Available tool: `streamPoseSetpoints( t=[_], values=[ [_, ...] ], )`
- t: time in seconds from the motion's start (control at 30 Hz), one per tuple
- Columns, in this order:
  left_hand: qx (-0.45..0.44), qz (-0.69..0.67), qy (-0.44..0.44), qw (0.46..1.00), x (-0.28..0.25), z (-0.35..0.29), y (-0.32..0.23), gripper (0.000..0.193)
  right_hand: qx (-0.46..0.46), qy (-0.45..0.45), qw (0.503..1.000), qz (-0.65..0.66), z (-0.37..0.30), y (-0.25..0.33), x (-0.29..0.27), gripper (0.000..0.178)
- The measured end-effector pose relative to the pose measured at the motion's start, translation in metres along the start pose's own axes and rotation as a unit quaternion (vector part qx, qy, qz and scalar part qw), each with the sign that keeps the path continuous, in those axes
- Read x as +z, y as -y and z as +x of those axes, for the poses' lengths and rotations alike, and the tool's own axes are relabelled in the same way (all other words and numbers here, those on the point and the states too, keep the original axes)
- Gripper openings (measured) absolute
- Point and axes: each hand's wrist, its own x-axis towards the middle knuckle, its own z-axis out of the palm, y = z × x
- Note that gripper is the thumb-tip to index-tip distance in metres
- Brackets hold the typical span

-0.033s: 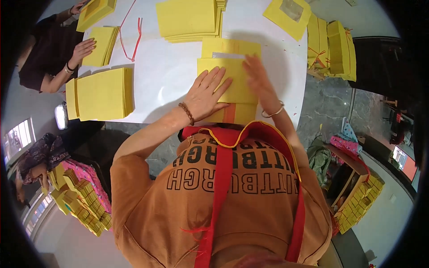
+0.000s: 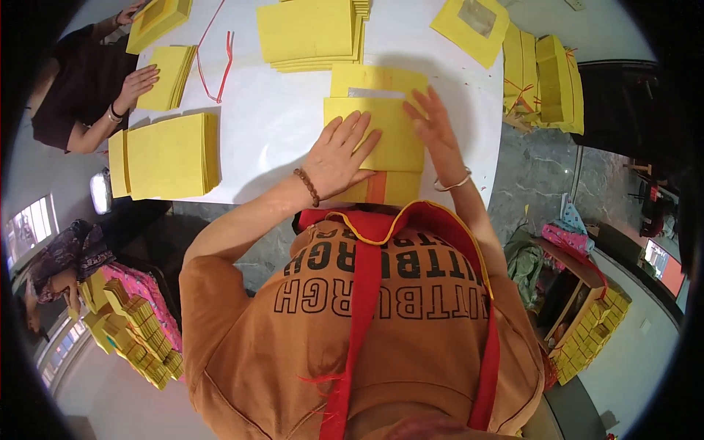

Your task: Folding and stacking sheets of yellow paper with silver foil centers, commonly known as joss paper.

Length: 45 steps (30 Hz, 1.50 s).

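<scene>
Bench [image 2: 264, 110] fills the top middle. Yellow folded card [image 2: 400, 151] lies on it, upper middle. Left hand [image 2: 339, 155] rests flat on the card; right hand [image 2: 438, 132], spread wide, holds nothing, near its right edge. Looks like flattening; next needs steady pressing.

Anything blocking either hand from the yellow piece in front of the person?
Nothing visible. The left hand lies flat on the yellow piece; the right hand is at its right edge, contact unclear, with no object seen between. The yellow stack sits by its far edge, clear of both hands.
</scene>
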Motion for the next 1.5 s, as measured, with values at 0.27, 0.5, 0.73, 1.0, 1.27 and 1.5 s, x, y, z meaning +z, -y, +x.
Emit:
streamPoseSetpoints(
  t=[0.27,0.5,0.73,1.0,1.27,1.5],
  values=[
    [0.015,0.042,0.029,0.999,-0.017,0.028,-0.013,0.062,0.074,-0.139,0.966,0.206,-0.014,-0.002,-0.025,0.041],
    [-0.068,0.049,-0.166,0.983,-0.099,0.046,0.086,0.061,0.175,-0.231,0.939,0.184,-0.031,-0.014,-0.027,0.03],
    [-0.019,0.184,-0.118,0.976,-0.012,0.073,0.181,0.05,0.16,-0.195,0.952,0.173,-0.035,-0.015,-0.005,0.029],
    [-0.08,0.195,0.108,0.972,0.005,0.084,0.171,0.068,0.156,-0.192,0.963,0.109,-0.037,-0.009,-0.003,0.024],
    [-0.113,0.128,0.154,0.973,0.019,0.071,0.178,0.089,-0.025,-0.164,0.966,-0.201,-0.035,0.002,-0.001,0.027],
    [-0.107,0.156,0.193,0.963,0.001,0.081,0.176,0.088,-0.116,-0.052,0.939,-0.32,-0.036,0.01,0.0,0.034]
  ],
)
